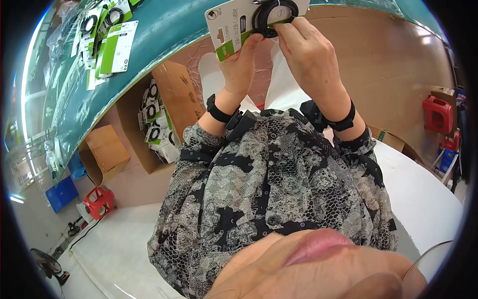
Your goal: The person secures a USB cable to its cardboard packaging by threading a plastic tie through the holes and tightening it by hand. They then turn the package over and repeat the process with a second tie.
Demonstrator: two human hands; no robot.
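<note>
A white and green cable packaging card [230, 22] is held up over the near edge of the table, tilted. A coiled black cable [260, 21] lies against its right part, gathered by a pale tie at the top. My left hand [240, 70] grips the card's lower edge, its thumb by the coil and its other fingers hidden behind. From the right, my right hand [311, 57] closes its bent fingers on the coil's lower right side. The fingertips are partly hidden there.
Several carded black cables [118, 47] lie piled on the green tabletop [164, 27] at the left. Below the table edge, an open carton [142, 144] holds more carded cables. A smaller brown box [108, 149] and a red plastic stool [99, 202] stand further left.
</note>
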